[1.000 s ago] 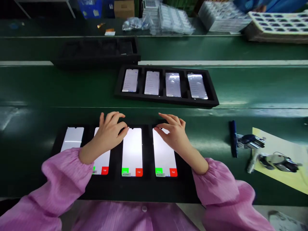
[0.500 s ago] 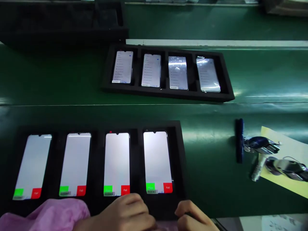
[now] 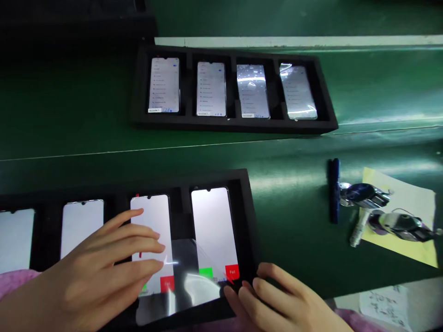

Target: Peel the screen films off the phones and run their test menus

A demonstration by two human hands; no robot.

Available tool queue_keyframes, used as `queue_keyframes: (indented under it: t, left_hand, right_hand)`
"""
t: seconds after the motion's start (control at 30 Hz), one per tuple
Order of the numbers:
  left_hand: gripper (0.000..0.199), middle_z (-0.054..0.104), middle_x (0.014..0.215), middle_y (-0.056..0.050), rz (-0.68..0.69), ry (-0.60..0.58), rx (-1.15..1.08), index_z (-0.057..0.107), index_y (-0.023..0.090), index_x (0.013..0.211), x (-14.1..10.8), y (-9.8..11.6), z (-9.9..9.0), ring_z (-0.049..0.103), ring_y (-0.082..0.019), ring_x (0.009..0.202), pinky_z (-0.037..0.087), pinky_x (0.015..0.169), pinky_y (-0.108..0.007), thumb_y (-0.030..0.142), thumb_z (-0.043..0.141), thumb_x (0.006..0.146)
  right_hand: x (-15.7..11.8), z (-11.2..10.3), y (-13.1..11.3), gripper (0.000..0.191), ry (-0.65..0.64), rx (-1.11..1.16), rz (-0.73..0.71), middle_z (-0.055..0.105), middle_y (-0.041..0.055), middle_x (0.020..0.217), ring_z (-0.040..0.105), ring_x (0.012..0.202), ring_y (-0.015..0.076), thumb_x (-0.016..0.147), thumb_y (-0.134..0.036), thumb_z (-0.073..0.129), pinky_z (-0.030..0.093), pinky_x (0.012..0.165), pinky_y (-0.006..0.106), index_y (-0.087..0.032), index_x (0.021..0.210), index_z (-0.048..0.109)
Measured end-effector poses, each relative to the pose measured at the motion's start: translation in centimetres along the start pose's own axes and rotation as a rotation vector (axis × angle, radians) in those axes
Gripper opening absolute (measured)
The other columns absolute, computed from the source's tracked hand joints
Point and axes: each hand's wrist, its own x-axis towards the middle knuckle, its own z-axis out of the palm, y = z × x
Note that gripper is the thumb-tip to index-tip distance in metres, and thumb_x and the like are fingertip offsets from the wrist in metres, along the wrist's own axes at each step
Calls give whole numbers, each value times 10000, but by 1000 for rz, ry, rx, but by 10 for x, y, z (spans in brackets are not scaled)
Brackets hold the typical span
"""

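Note:
My left hand [image 3: 107, 263] is spread above the third phone [image 3: 152, 240] of the near black tray [image 3: 254, 230], fingers apart. A clear film sheet [image 3: 180, 286] lies slanted over the lower parts of the third and fourth phones. At its right corner, the fingertips of my right hand [image 3: 277, 295] are closed on the film, beside the fourth phone [image 3: 212, 226]. That phone's screen is white with a green and a red block at the bottom. Left of my left hand are two more lit phones, the second [image 3: 83, 221] and the first [image 3: 17, 235].
A far black tray [image 3: 221, 125] holds several phones showing lists. To the right lie a dark blue pen [image 3: 334, 191], two shiny metallic devices and a yellow sheet [image 3: 391, 249]. A dark box [image 3: 76, 30] stands at the upper left.
My left hand has risen from the tray's front edge, opened and moved over the third phone. The clear film has come into view. The view has shifted, with both trays appearing closer.

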Motion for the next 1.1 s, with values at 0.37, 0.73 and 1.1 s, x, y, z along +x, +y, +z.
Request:
queue_keyframes:
  t: [0.37,0.73,1.1]
  left_hand:
    - [289,596,1470,-149,-276,117,522,757,215,1183,11,-39,-20,573,-458,1345,353,1147,-819,345,546,1035]
    - [152,717,1213,-26,-244,201,459,736,228,935,20,-42,-29,620,-293,1306,324,1237,-720,232,612,1025]
    - [114,787,927,83,-143,149,161,679,246,979,-24,14,-37,768,-116,875,574,1104,-336,205,581,1021]
  right_hand:
    - [92,5,76,127,354,443,255,634,-10,847,578,717,111,980,-167,729,448,583,292,-217,863,719]
    - [108,4,76,100,597,734,643,673,-9,881,583,667,117,893,-247,819,459,519,280,-228,892,721]
    - [105,5,54,71,561,640,632,686,8,932,624,754,138,891,-231,804,459,596,299,-233,881,734]
